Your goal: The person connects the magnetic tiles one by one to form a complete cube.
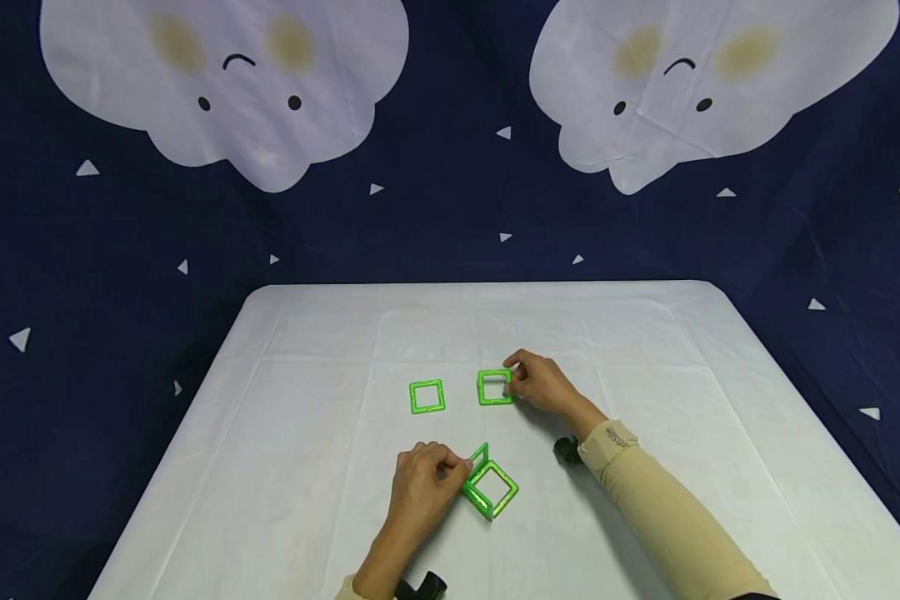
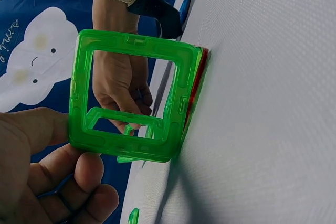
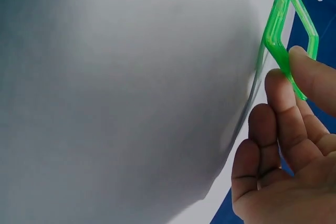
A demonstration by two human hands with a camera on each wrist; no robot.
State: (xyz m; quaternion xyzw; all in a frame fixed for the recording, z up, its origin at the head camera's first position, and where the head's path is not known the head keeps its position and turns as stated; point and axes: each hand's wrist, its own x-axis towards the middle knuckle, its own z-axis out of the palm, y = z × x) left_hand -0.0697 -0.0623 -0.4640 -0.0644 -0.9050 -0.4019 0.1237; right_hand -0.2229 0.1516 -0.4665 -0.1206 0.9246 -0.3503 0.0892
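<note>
My left hand (image 1: pixel 423 483) pinches the left side of a small group of joined green square magnetic tiles (image 1: pixel 506 503), open frames set at angles to each other. In the left wrist view one square tile (image 2: pixel 136 41) faces the camera, its near edge between thumb and fingers, with a red strip (image 2: pixel 197 90) along its far side. Farther back, my right hand (image 1: pixel 543 385) pinches the right edge of another green square tile (image 1: pixel 494 402) between thumb and fingers. In the right wrist view that tile (image 3: pixel 275 24) appears at a steep slant, the other fingers loosely bent below it.
A loose green square tile (image 1: pixel 427 409) lies flat on the white-covered table (image 1: pixel 307 467), left of the tile in my right hand. Dark wrist devices (image 1: pixel 567 451) sit beneath both wrists. A dark blue cloth (image 1: pixel 450 242) with printed clouds hangs behind the table.
</note>
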